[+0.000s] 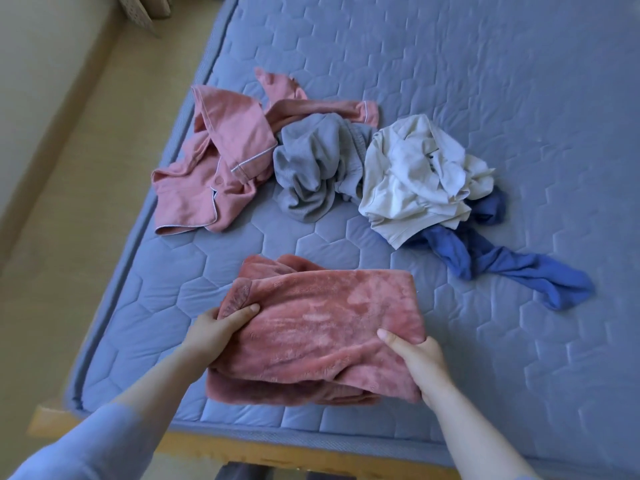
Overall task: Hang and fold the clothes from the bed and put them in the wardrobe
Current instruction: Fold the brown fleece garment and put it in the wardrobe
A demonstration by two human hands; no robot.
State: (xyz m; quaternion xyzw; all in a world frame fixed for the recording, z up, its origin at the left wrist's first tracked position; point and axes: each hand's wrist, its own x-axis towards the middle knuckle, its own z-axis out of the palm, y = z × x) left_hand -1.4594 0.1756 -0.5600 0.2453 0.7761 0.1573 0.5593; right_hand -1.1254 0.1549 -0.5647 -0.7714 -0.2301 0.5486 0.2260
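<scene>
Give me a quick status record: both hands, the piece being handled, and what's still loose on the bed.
left hand: grips the left edge of the pink fleece garment, thumb on top
right hand: grips its right edge, thumb on top
fleece state: folded in layers, at the near end of the mattress
still loose: pink pyjama top, grey garment, cream garment, blue garment, all crumpled

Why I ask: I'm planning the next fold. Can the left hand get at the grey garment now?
Probably not yet: the left hand grips the pink fleece. Once freed, only bare mattress lies between it and the grey garment.
</scene>
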